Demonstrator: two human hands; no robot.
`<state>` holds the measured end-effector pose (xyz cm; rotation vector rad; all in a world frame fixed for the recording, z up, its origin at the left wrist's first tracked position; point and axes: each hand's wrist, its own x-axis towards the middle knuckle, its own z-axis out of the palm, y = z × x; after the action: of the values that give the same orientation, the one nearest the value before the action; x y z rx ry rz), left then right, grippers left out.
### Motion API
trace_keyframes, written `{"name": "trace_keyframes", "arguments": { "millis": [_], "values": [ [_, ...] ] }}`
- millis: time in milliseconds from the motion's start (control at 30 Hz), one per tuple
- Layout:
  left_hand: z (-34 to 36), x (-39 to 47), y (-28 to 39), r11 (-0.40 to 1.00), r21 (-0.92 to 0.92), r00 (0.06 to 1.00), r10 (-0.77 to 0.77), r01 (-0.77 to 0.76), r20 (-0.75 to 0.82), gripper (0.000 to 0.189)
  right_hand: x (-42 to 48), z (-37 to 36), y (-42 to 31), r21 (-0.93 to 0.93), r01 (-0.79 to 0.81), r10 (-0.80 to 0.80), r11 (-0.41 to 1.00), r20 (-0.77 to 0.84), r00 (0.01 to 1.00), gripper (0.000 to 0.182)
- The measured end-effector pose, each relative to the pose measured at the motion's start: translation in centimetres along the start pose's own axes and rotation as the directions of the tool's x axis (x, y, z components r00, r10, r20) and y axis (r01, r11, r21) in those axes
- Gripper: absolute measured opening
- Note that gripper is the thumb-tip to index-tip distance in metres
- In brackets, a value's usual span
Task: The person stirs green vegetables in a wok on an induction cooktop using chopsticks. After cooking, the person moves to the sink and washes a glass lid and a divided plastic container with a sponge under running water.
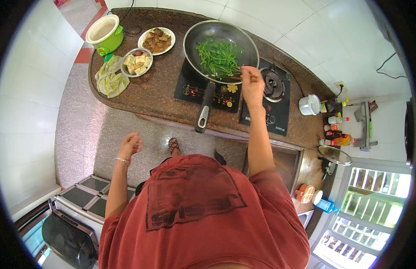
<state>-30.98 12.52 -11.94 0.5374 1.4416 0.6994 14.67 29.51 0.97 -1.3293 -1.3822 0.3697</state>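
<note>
My right hand (252,86) grips a pair of wooden chopsticks (235,78) at the near right rim of a dark frying pan (246,43). Their tips reach into chopped green vegetables (219,57) heaped in the pan, with a few pale slices among them. The pan rests on a black induction cooktop (191,88) whose panel shows small red lights. Its black handle (205,109) points toward me over the counter edge, and neither hand touches it. My left hand (130,145) hangs over the floor, fingers slightly bent and apart, holding nothing.
Left of the pan, the granite counter (154,90) bears a plate of braised food (156,41), a metal bowl of tofu pieces (137,64), a cloth (112,79) and a green slow cooker (105,35). A gas burner (272,84), white tub (309,105) and several bottles (337,134) stand right.
</note>
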Motion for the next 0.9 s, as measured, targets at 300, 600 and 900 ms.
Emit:
{"name": "trace_keyframes", "arguments": {
  "millis": [300,600,900],
  "values": [
    [-10.2,10.0,-4.7,0.858,-0.511,0.703,-0.327,-0.06,-0.632,0.059,1.0,-1.1,2.2,-0.124,-0.292,0.304,0.948,0.089,0.948,0.025],
    [3.7,16.3,6.8,0.783,-0.496,0.625,-0.183,-0.374,-0.759,0.07,1.1,2.0,0.5,0.279,-0.372,0.349,0.885,0.131,0.928,0.03],
    [8.8,16.8,9.7,0.974,-0.216,0.227,-0.194,-0.075,-0.954,0.066,2.3,-2.4,-4.1,-0.064,-0.34,0.308,0.938,0.605,0.735,0.021]
  ]
}}
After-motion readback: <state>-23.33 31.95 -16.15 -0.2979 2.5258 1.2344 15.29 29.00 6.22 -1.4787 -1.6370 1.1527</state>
